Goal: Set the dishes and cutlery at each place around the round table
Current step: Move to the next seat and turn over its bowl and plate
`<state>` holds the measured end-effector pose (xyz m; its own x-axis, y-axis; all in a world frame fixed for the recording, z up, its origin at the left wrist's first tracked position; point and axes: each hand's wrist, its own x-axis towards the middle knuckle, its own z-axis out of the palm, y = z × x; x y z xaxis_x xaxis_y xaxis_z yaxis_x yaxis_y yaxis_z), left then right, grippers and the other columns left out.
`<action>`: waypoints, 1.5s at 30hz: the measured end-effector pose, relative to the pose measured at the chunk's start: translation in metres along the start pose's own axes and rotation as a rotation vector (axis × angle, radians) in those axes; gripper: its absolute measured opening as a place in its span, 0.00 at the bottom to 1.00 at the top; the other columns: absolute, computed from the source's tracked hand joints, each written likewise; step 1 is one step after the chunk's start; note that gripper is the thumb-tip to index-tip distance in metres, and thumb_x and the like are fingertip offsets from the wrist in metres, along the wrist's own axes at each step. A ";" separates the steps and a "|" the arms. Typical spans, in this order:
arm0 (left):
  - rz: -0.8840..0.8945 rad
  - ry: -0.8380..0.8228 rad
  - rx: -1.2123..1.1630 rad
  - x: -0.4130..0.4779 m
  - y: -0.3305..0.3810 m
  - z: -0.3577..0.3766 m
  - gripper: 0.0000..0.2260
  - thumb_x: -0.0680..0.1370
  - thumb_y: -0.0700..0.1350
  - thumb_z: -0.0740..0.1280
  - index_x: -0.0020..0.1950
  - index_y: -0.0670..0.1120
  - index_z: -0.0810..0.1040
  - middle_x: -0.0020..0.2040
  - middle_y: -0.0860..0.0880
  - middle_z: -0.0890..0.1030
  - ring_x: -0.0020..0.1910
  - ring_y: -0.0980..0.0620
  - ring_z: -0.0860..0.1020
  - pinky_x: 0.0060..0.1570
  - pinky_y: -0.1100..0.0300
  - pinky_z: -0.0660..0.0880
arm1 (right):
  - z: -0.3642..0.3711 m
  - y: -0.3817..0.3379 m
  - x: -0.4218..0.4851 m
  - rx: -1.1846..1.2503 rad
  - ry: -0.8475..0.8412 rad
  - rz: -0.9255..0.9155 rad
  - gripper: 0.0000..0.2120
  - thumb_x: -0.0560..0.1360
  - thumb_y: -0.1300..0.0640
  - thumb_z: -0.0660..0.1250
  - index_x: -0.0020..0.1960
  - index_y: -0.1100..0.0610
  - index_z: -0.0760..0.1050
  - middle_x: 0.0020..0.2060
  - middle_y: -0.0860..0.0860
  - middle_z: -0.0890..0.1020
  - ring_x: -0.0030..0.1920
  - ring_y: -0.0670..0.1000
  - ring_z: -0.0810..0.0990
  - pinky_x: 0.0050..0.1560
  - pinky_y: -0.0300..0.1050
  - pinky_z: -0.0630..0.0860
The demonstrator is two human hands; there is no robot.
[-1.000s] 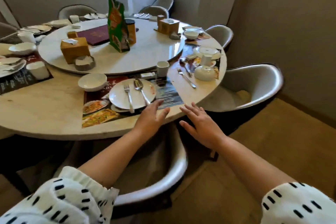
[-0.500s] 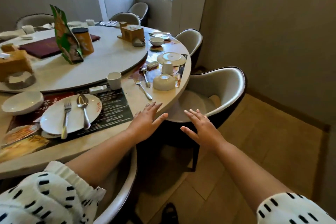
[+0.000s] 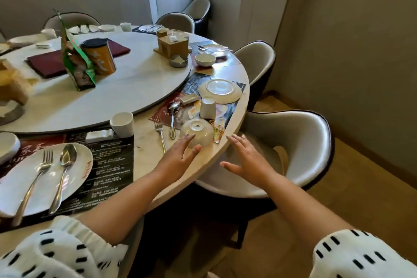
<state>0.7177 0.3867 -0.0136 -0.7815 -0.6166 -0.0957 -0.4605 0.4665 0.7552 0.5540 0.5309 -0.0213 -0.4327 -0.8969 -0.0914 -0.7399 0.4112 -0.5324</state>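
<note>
Now, this jumbled place: my left hand, fingers loose, is at the upturned white ceramic bowl; right hand beside it, empty too. I'd flip it upright next.

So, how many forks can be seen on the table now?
2. One fork lies on the near plate beside a spoon. The other fork lies on the table top, left of the upside-down bowl. Cutlery on the far plates is too small to tell.

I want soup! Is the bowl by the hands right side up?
No, the bowl sits upside down, its foot ring facing up.
</note>
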 end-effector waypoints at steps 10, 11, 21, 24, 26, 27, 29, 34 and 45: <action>-0.254 0.311 -0.001 0.080 -0.002 0.030 0.24 0.80 0.54 0.55 0.75 0.48 0.62 0.76 0.48 0.60 0.76 0.52 0.56 0.73 0.58 0.52 | -0.010 0.030 0.138 -0.085 -0.284 -0.366 0.53 0.64 0.41 0.75 0.76 0.43 0.43 0.77 0.47 0.45 0.76 0.54 0.41 0.74 0.57 0.49; -0.282 0.334 -0.001 0.087 -0.003 0.033 0.24 0.80 0.55 0.55 0.74 0.48 0.62 0.76 0.48 0.60 0.76 0.52 0.55 0.73 0.57 0.52 | -0.011 0.031 0.149 -0.093 -0.313 -0.396 0.53 0.64 0.41 0.75 0.76 0.42 0.42 0.77 0.47 0.45 0.76 0.55 0.41 0.74 0.58 0.49; -0.495 0.391 0.052 0.113 -0.008 0.050 0.22 0.81 0.54 0.53 0.74 0.49 0.63 0.76 0.50 0.62 0.76 0.52 0.55 0.75 0.55 0.54 | 0.011 0.038 0.212 -0.162 -0.509 -0.604 0.56 0.61 0.39 0.75 0.75 0.40 0.40 0.76 0.46 0.40 0.76 0.55 0.39 0.73 0.59 0.51; -0.446 0.402 0.118 0.113 -0.013 0.051 0.21 0.81 0.53 0.55 0.73 0.48 0.65 0.74 0.51 0.65 0.75 0.54 0.60 0.73 0.58 0.57 | 0.018 0.044 0.219 -0.109 -0.484 -0.637 0.53 0.60 0.38 0.76 0.74 0.41 0.46 0.76 0.47 0.45 0.76 0.56 0.47 0.72 0.59 0.57; -0.412 0.392 0.091 0.111 -0.019 0.048 0.21 0.81 0.52 0.56 0.73 0.48 0.66 0.74 0.50 0.66 0.74 0.55 0.62 0.74 0.57 0.58 | 0.021 0.043 0.222 -0.073 -0.474 -0.634 0.52 0.59 0.37 0.76 0.73 0.40 0.48 0.76 0.47 0.47 0.76 0.56 0.49 0.72 0.59 0.58; -0.405 0.377 0.081 0.110 -0.021 0.046 0.21 0.81 0.53 0.56 0.73 0.48 0.66 0.73 0.51 0.67 0.74 0.55 0.62 0.74 0.56 0.58 | 0.022 0.042 0.222 -0.057 -0.478 -0.625 0.51 0.59 0.37 0.76 0.73 0.40 0.48 0.76 0.47 0.47 0.76 0.55 0.49 0.72 0.58 0.58; -0.386 0.342 0.093 0.110 -0.026 0.042 0.22 0.80 0.55 0.56 0.73 0.49 0.66 0.73 0.52 0.67 0.73 0.55 0.63 0.73 0.56 0.60 | 0.023 0.041 0.222 -0.034 -0.477 -0.622 0.50 0.60 0.37 0.75 0.73 0.39 0.49 0.76 0.46 0.47 0.76 0.53 0.49 0.72 0.55 0.57; -0.334 0.269 -0.059 0.111 -0.025 0.026 0.34 0.73 0.69 0.53 0.71 0.48 0.68 0.71 0.53 0.67 0.72 0.57 0.63 0.69 0.64 0.59 | 0.019 0.035 0.220 0.063 -0.430 -0.600 0.48 0.58 0.39 0.77 0.71 0.41 0.57 0.72 0.47 0.59 0.72 0.50 0.58 0.72 0.52 0.60; -0.303 0.477 -0.485 0.122 -0.016 -0.006 0.10 0.81 0.54 0.53 0.56 0.60 0.73 0.49 0.55 0.77 0.51 0.51 0.77 0.48 0.51 0.79 | -0.007 -0.010 0.198 1.201 -0.505 0.255 0.16 0.74 0.35 0.57 0.49 0.47 0.72 0.46 0.57 0.80 0.51 0.60 0.80 0.52 0.56 0.77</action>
<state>0.6321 0.3004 -0.0332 -0.3311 -0.9336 -0.1370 -0.3032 -0.0323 0.9524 0.4721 0.3504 -0.0278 -0.0595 -0.8855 -0.4608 0.3577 0.4120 -0.8380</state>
